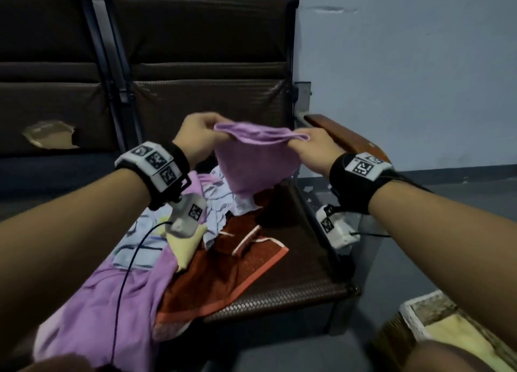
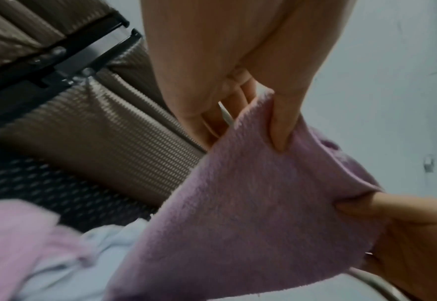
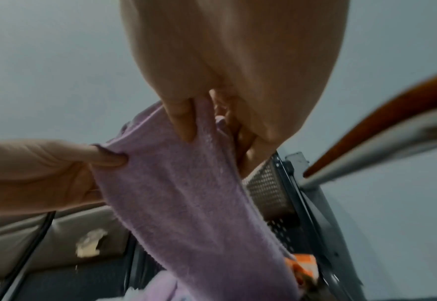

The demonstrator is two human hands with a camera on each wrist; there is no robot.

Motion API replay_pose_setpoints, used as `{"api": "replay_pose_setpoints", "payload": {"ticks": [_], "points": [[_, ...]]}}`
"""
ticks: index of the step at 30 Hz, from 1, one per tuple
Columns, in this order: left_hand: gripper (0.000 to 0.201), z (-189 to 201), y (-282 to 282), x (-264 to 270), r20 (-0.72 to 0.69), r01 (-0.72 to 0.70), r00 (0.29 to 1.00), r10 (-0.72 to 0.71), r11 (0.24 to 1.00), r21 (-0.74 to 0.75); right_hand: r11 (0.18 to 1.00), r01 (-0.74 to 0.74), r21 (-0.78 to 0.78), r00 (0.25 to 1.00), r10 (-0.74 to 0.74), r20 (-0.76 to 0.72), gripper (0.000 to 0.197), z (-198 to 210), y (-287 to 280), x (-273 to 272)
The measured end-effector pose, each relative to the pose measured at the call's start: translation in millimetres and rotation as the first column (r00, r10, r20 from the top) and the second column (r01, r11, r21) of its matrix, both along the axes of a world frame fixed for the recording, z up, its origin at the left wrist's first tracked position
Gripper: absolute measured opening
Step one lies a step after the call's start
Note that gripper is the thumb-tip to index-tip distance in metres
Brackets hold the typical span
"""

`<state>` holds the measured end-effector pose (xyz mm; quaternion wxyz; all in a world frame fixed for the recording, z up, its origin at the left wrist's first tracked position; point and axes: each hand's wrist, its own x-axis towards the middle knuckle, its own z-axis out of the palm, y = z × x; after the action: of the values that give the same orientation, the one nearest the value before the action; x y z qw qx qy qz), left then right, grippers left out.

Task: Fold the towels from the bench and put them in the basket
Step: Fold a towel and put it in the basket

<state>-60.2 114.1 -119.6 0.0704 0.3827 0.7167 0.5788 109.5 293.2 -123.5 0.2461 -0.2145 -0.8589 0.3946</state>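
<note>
your left hand [image 1: 195, 131] and right hand [image 1: 310, 145] each pinch a top corner of the purple towel [image 1: 251, 162], hanging above the bench [image 1: 293, 273]. match corners evenly before folding; the basket [image 1: 414, 321] waits near right.

Readable text: none is found.
Wrist bands [image 1: 156, 159]: only square coded markers are shown, without letters or numbers.

Basket [image 1: 414, 311] cut off at corner
</note>
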Motion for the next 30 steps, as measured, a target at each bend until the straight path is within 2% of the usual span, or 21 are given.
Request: {"api": "replay_pose_setpoints", "payload": {"ticks": [2, 5, 7, 9, 11, 13, 15, 17, 19, 23, 28, 30], "points": [[0.026, -33.8, -21.0, 13.1, 0.094, 0.088, 0.993, -0.070, 0.975, -0.205, 0.996, -0.088, -0.023, 0.984, 0.090, 0.152, 0.019, -28.3, -5.9, 17.4], [0.034, -77.5, -45.5, 36.8, 0.182, 0.243, 0.968, -0.175, 0.840, -0.485, 0.981, -0.178, -0.080, 0.896, 0.195, 0.399, 0.012, -69.6, -15.4, 39.7], [0.027, -95.6, -54.7, 50.0, 0.327, 0.377, 0.920, -0.217, 0.721, -0.582, 0.956, -0.155, -0.247, 0.808, 0.267, 0.525, 0.005, -92.2, -23.0, 50.1], [0.015, -102.7, -59.8, 58.6, 0.445, 0.488, 0.864, -0.235, 0.606, -0.629, 0.900, -0.093, -0.425, 0.745, 0.346, 0.570, 0.008, -106.2, -28.7, 55.2], [0.010, -104.3, -59.5, 60.2, 0.504, 0.536, 0.833, -0.230, 0.563, -0.629, 0.868, -0.046, -0.495, 0.715, 0.375, 0.591, 0.003, -110.7, -28.5, 56.5], [0.006, -106.5, -54.7, 56.7, 0.512, 0.505, 0.839, -0.183, 0.614, -0.607, 0.872, -0.002, -0.490, 0.724, 0.340, 0.600, 0.018, -111.9, -21.0, 53.1], [0.009, -114.2, -45.8, 49.4, 0.470, 0.381, 0.878, -0.086, 0.720, -0.579, 0.902, 0.037, -0.430, 0.761, 0.253, 0.597, 0.033, -113.0, -10.2, 46.4], [0.012, -124.1, -33.5, 41.2, 0.428, 0.243, 0.904, 0.010, 0.810, -0.533, 0.924, 0.065, -0.376, 0.826, 0.161, 0.540, 0.037, -115.3, -0.1, 35.6], [0.017, -134.2, -19.2, 30.2, 0.389, 0.124, 0.917, 0.088, 0.865, -0.487, 0.939, 0.117, -0.324, 0.880, 0.053, 0.472, 0.033, -122.1, 7.4, 20.1], [0.025, -148.2, 6.8, 5.9, 0.258, -0.063, 0.948, 0.187, 0.904, -0.424, 0.951, 0.214, -0.223, 0.914, -0.114, 0.389, 0.016, -147.8, 16.2, -10.4], [0.048, -167.9, 26.6, -10.1, 0.107, -0.208, 0.954, 0.280, 0.874, -0.439, 0.960, 0.247, -0.133, 0.908, -0.182, 0.376, 0.013, -170.0, 26.7, -32.9], [0.046, -172.6, 29.0, -13.3, 0.132, -0.202, 0.948, 0.288, 0.870, -0.449, 0.967, 0.236, -0.101, 0.891, -0.174, 0.419, 0.013, -173.6, 29.7, -37.5]]}}
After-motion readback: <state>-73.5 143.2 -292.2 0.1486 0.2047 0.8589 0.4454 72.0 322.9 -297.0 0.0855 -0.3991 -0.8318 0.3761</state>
